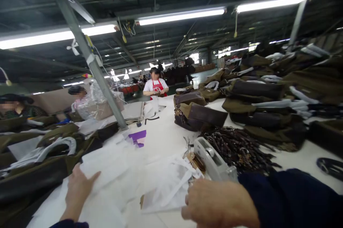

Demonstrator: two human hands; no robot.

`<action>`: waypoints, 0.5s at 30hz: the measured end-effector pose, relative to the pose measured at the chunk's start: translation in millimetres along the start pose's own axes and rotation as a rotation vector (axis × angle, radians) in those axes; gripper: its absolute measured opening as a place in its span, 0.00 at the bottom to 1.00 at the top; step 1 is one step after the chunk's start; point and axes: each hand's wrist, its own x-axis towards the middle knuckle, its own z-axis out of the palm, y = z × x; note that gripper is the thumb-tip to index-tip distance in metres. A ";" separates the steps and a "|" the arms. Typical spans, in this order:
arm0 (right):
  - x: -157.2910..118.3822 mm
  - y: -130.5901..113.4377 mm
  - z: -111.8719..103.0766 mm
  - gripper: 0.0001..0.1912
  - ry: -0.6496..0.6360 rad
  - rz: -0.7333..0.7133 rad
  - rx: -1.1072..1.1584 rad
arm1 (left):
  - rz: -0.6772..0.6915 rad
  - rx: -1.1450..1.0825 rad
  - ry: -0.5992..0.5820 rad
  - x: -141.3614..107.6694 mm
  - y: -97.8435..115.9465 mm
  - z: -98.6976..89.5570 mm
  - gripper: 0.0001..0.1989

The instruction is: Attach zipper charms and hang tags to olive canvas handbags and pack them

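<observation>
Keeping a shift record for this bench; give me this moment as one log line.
left hand: on white sheet | right hand: at folded white fabric | beside: tape dispenser, dark strap pile

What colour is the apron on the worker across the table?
The apron is red, seen in the head view.

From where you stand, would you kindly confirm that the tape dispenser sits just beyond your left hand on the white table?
No: the tape dispenser sits just beyond your right hand, on the white table, as the head view shows.
</observation>
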 end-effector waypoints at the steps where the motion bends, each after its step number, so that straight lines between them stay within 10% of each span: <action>1: -2.9 -5.5 -3.4 0.11 0.001 0.012 -0.005 | 0.009 0.073 0.022 -6.4 8.4 -4.7 0.43; 10: -14.9 -34.6 -14.1 0.11 0.009 0.080 0.104 | 0.332 0.339 0.050 -58.8 52.1 -14.1 0.24; 15: -15.3 43.5 -47.3 0.21 0.288 0.362 0.246 | 0.390 0.057 -0.081 -128.7 67.0 33.8 0.28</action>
